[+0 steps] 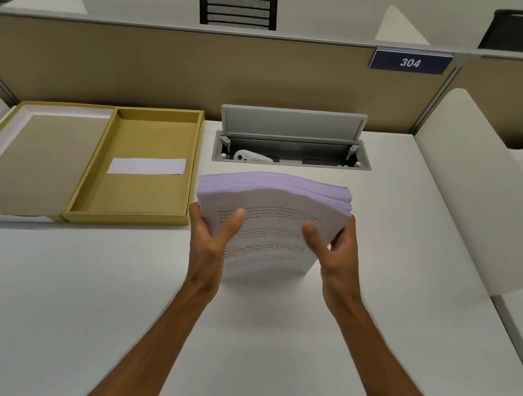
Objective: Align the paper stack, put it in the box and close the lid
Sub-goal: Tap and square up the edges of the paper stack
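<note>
A thick paper stack (271, 218) with printed text stands upright on its lower edge on the white desk (80, 308), top edge bowed. My left hand (214, 234) grips its left side, thumb across the front sheet. My right hand (329, 247) grips its right side the same way. The yellow-brown box (192, 171) lies open to the left of the stack, with a white label on its floor. Its lid (32, 157) is folded flat further left.
An open cable hatch (291, 146) with a raised grey flap sits in the desk just behind the stack. A tan partition (170, 65) with a "304" sign (410, 62) closes the back. A white side divider (468, 187) stands at the right.
</note>
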### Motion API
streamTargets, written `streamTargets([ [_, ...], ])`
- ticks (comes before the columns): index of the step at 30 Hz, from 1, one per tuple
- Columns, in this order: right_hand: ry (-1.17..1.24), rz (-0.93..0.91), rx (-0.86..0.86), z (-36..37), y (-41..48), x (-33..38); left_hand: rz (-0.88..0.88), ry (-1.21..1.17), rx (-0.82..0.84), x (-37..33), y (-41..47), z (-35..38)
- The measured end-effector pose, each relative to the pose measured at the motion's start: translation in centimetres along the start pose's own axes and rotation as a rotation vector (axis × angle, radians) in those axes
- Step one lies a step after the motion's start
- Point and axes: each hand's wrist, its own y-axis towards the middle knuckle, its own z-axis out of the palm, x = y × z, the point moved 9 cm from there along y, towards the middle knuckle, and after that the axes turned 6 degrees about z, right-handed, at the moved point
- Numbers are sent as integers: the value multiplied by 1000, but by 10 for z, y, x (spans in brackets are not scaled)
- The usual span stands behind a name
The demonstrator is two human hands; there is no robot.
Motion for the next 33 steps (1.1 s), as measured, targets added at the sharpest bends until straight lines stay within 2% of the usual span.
streamTargets([
  [8, -76, 3, 11, 1, 5, -10, 27, 85, 83, 2, 0, 0],
  [14, -143, -33, 65, -27, 15, -8, -8, 377, 158, 6, 9, -31],
  [19, -214, -87, 31, -36, 20, 0, 104, 546, 104, -6, 15, -42],
  [25, -237, -153, -4, -42, 19, 8, 175, 565, 72, -13, 12, -41],
  [30, -244, -170, 7, -42, 10, 3, 86, 502, 148, 0, 9, -44],
  [33, -246, -178, 3, -42, 9, 4, 99, 520, 129, 0, 6, -44],
])
